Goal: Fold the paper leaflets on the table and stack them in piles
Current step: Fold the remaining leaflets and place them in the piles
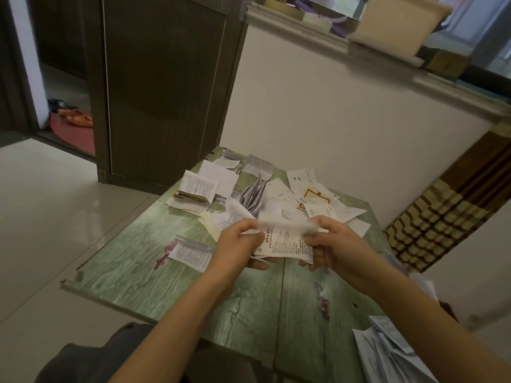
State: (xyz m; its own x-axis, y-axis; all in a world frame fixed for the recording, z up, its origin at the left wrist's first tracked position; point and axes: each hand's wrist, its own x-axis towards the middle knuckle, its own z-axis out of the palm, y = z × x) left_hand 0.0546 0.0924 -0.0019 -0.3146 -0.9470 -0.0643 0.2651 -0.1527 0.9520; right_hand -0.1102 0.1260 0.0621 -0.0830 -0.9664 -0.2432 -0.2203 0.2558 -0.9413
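Centre of the frame, above the green table [193,286]: both hands hold one printed leaflet [284,243] off the surface. Left hand [237,244] pinches its left edge, fingers curled under. Right hand [329,244] grips the right edge, thumb on top. Upper edge of the sheet is blurred and seems to be turning over toward the person, so I judge a fold is in progress, not yet creased.

Loose, unfolded sheets [318,200] lie scattered at the far middle of the table. A folded pile [193,192] sits up and to the left of the hands, more folded ones behind it near the far edge. One small folded leaflet [190,251] lies alone just left of the left hand. Pale blue papers [387,352] lie at lower right.

Step in hand: folding a single leaflet. Next move likely calls for matching the edges, pressing the crease flat, then setting it on a pile at upper left. Many sheets remain; task looks about midway at best.
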